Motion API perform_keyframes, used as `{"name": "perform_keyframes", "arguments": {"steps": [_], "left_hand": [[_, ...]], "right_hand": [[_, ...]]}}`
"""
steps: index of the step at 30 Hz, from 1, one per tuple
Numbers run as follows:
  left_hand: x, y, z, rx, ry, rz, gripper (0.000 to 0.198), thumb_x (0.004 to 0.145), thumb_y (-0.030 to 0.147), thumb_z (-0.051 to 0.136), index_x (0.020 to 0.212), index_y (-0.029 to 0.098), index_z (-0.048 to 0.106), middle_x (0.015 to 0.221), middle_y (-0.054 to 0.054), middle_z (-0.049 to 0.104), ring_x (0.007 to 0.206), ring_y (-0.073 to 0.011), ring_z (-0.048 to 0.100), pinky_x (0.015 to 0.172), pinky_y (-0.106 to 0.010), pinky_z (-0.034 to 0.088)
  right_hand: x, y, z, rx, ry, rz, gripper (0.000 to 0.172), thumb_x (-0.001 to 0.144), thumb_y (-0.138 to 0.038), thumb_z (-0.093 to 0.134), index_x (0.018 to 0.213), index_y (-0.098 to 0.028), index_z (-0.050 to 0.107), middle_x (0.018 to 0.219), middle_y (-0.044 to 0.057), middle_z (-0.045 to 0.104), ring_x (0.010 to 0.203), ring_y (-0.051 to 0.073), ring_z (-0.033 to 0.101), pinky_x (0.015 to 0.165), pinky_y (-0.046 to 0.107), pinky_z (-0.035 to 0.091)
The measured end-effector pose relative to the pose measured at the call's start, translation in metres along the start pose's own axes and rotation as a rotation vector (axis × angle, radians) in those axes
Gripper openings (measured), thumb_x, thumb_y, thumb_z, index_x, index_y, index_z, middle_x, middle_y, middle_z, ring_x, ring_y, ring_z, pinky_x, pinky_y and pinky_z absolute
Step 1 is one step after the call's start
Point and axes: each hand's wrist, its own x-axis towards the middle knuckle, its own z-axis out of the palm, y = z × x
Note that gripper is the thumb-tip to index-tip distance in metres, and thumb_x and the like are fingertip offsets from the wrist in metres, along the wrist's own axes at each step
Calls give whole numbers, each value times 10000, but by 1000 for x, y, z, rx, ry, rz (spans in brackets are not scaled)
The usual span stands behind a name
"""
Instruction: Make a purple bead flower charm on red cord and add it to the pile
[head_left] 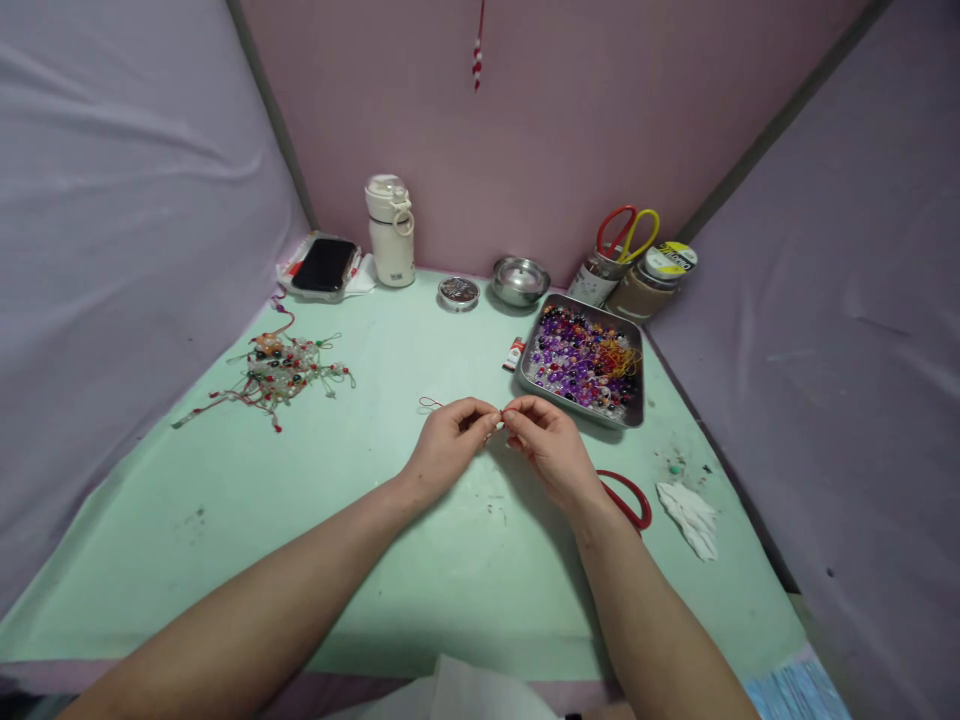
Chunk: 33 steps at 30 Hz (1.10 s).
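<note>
My left hand [448, 445] and my right hand [553, 448] meet over the middle of the table, thumbs and forefingers pinched close together. Between them is a thin red cord [430, 403], whose looped end sticks out past the left hand. Small pale bits, perhaps beads, show under the fingertips, mostly hidden. Just beyond the right hand stands a metal tray [577, 408] full of purple, clear, red and black beads [574, 365] with a tangle of yellow cord. Red-handled scissors [634, 498] lie partly under my right forearm.
A pile of beaded strings [289, 370] lies on the left. Along the back are a phone [325, 265], a cream bottle [391, 240], a round tin [458, 292], a steel bowl [520, 283], a lighter [514, 353] and jars [592, 283]. A white cloth [690, 518] lies right.
</note>
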Motion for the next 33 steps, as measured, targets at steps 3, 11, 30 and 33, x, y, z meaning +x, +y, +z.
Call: {"name": "perform_keyframes", "arguments": {"steps": [3, 11, 30, 33], "left_hand": [[1, 4, -1, -11, 17, -24, 190, 817, 321, 578, 787, 162, 677, 683, -3, 618, 604, -118, 506, 594, -248, 394], [1, 5, 0, -166, 16, -76, 207, 775, 304, 638, 935, 173, 650, 664, 13, 600, 584, -106, 521, 552, -231, 397], [3, 9, -3, -329, -123, -110, 107, 829, 259, 580, 852, 187, 505, 690, 37, 568, 543, -68, 442, 536, -213, 334], [3, 12, -2, -395, -116, -162, 103, 829, 238, 571, 835, 183, 484, 668, 47, 553, 484, -50, 393, 486, -201, 285]], "right_hand": [[1, 1, -1, -42, 4, -53, 198, 670, -344, 756, 733, -195, 642, 683, -22, 572, 575, 98, 448, 564, 248, 370], [1, 3, 0, -66, -11, -105, 157, 716, -312, 723, 751, -211, 609, 678, -41, 552, 580, 96, 447, 570, 239, 356], [1, 2, -2, 119, -71, 54, 256, 646, -337, 809, 751, -193, 625, 664, -40, 547, 572, 81, 450, 535, 223, 350], [2, 3, -3, 218, -76, 93, 262, 622, -312, 830, 743, -189, 633, 644, -47, 529, 555, 66, 421, 504, 208, 323]]}}
